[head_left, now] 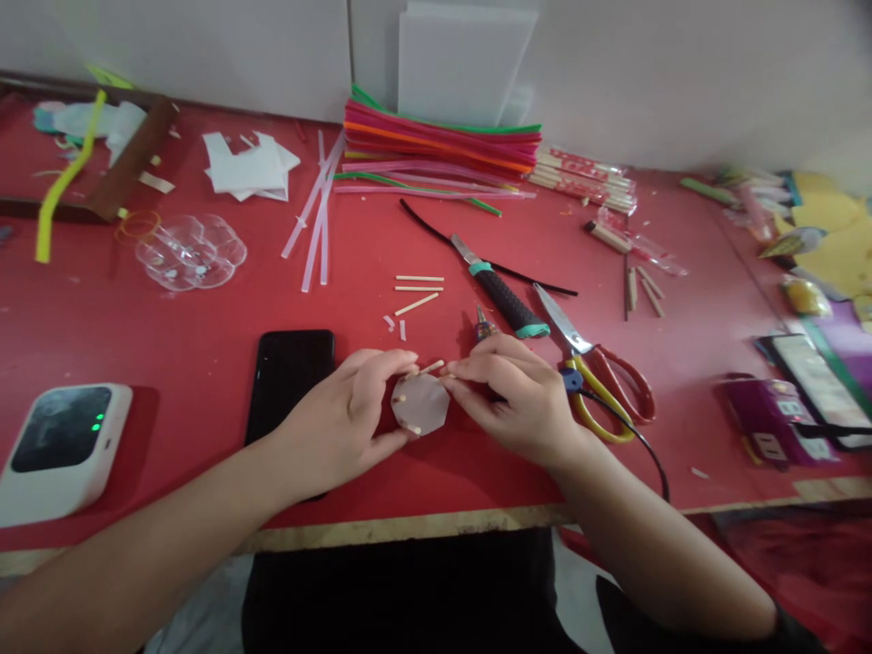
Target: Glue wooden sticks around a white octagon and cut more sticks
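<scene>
My left hand (354, 409) grips a small whitish many-sided plate (423, 411) by its left edge, thumb below and fingers above. Short wooden sticks (431, 367) stand or lean along the plate's rim. On the other side, my right hand (514, 391) pinches what looks like a short wooden stick (448, 375) at the plate's upper right edge; the fingers partly hide it. Behind that hand pokes the pointed tip of a corded tool (482, 320), mostly covered. Three loose wooden sticks (420, 289) and a few pink scraps (402, 330) lie beyond the plate.
A black phone (292, 377) lies beside my left arm. Scissors (599, 363) and a dark-handled knife (508, 295) lie to the right. Farther back are pipe cleaners (442, 141), a clear flower-shaped case (192, 252) and pink strips (317, 213). A white device (68, 445) stands at left.
</scene>
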Demonstrator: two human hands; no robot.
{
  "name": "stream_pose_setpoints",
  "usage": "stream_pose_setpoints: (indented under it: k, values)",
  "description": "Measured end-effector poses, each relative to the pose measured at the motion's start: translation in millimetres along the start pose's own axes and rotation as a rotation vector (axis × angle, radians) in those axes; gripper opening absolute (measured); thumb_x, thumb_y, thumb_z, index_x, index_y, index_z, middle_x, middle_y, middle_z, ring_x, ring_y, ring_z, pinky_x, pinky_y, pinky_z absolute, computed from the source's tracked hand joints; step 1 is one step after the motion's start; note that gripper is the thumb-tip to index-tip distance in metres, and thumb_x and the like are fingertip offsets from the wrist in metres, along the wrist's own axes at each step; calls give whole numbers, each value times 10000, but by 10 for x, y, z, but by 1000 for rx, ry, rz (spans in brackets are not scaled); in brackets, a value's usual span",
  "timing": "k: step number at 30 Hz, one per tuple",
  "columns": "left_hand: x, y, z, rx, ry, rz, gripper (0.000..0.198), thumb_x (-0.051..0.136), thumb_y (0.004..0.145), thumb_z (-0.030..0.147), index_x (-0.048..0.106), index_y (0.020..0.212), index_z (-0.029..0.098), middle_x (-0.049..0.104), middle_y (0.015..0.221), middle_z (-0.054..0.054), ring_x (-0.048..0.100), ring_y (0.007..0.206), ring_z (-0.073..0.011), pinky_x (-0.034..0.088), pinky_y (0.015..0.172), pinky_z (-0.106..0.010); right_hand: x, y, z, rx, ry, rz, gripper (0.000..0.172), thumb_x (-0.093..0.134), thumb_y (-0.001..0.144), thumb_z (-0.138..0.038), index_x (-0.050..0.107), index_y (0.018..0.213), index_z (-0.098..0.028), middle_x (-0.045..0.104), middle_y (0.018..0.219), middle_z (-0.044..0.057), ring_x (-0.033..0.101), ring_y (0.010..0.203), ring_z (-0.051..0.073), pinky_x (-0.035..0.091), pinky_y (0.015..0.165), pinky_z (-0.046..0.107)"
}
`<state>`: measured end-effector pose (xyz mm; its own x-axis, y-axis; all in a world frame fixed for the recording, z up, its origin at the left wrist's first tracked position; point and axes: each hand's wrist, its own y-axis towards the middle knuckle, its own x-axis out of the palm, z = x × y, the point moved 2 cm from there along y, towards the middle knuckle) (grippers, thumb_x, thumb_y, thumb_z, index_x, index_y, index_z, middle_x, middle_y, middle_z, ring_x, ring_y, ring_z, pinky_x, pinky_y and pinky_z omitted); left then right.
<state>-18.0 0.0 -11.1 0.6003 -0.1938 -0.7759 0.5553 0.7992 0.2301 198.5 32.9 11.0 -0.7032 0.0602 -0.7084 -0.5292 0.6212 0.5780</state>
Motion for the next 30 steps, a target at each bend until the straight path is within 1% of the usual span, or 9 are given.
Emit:
stream_pose_setpoints:
  k: [4, 7, 12, 21, 30]
  values:
    - [9, -1, -6, 0, -2, -1, 586, 691, 909, 290, 361, 1384, 196, 605, 1293, -172, 613, 1203, -325, 552, 997, -530, 3, 14, -5, 5, 4, 3, 124, 670, 895, -110, 672, 959, -216, 701, 745, 22, 629, 696, 172, 564, 621, 327]
    - [3, -6, 0, 28, 4, 28, 605, 680, 920, 291, 327, 1402, 192, 602, 1297, -182, 611, 1210, -330, 555, 992, -530, 4, 24, -18, -3, 5, 8, 130, 678, 889, -101, 682, 966, -206, 719, 760, 31, 613, 689, 170, 563, 614, 324]
    - [7, -8, -4, 5, -1, 16, 587, 688, 913, 295, 355, 1388, 207, 608, 1285, -167, 625, 1193, -326, 556, 987, -528, 11, 24, -23, 10, 21, 8, 159, 674, 890, -103, 707, 992, -220, 726, 782, 28, 615, 699, 166, 566, 610, 313]
    - [22, -13, -13, 28, 3, 27, 615, 695, 912, 298, 340, 1393, 154, 609, 1288, -192, 609, 1195, -319, 551, 1000, -500, 24, -4, -6, 18, 16, 20, 141, 694, 887, -106, 689, 988, -204, 718, 758, 22, 603, 678, 156, 552, 594, 299]
    - [26, -30, -16, 36, 7, 35, 644, 687, 917, 283, 297, 1423, 196, 605, 1301, -183, 608, 1210, -325, 554, 992, -527, 22, -1, -6, 29, 23, 15, 165, 686, 889, -117, 709, 1013, -223, 714, 773, 22, 617, 690, 159, 550, 594, 299]
